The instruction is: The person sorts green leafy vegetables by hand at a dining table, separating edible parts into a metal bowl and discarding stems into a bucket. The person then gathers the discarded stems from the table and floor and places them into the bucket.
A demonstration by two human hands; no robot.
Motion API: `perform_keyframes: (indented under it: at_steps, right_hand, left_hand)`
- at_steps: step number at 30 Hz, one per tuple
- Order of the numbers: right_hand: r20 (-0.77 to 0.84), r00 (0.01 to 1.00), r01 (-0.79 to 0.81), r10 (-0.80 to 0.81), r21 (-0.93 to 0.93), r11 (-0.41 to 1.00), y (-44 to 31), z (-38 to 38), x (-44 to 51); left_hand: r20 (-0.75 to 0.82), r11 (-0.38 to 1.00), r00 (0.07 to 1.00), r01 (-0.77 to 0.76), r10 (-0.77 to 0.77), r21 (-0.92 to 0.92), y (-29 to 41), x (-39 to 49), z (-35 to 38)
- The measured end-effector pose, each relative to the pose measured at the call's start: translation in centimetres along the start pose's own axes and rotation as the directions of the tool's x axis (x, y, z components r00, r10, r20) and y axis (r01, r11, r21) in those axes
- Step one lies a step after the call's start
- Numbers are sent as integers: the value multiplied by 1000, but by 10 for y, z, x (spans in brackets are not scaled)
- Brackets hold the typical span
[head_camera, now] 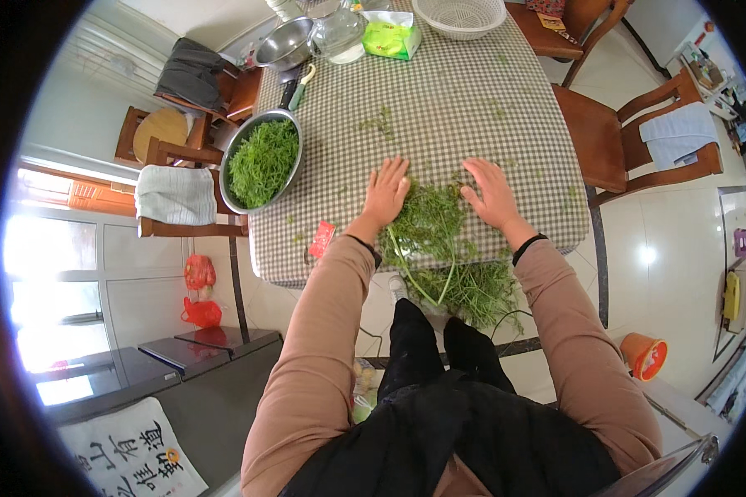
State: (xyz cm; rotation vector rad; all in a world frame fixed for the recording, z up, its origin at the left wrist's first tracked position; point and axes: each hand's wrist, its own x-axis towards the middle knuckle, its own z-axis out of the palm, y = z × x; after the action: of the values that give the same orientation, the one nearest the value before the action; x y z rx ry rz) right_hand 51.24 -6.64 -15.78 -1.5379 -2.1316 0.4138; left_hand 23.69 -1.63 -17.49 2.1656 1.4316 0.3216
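A pile of feathery green herb stems point(432, 214) lies at the near edge of the table, partly hanging over it. Flat against its left side rests my left hand point(387, 194), fingers stretched forward, holding nothing. On the other side, my right hand point(492, 194) is tilted inward with thumb and fingers apart; a few stems are near its thumb, and it grips none. More greens point(472, 292) lie below the table edge by my legs. A metal bowl point(299, 158) heaped with picked green leaves point(264, 163) stands at the table's left edge.
Small leaf scraps point(382, 121) are scattered over the checked tablecloth point(447, 93). A red packet point(322, 239) lies left of my left wrist. Farther back stand a knife point(288, 93), a peeler point(301, 87), a steel bowl point(285, 45), a glass pitcher point(337, 31), tissues point(390, 38) and a white basket point(460, 17).
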Motion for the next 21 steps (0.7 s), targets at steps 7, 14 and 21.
perform_keyframes:
  at_steps: [7, 14, 21]
  right_hand:
    - [97, 995, 33, -35, 20, 999, -43, 15, -45]
    - [72, 988, 128, -135, 103, 986, -62, 20, -92]
    - [-55, 988, -121, 146, 322, 939, -66, -1, -127]
  left_hand:
    - [107, 995, 994, -6, 17, -98, 54, -57, 18]
    - [34, 977, 994, -93, 102, -193, 91, -111, 55]
    - [-424, 996, 905, -51, 15, -73, 44, -147, 14]
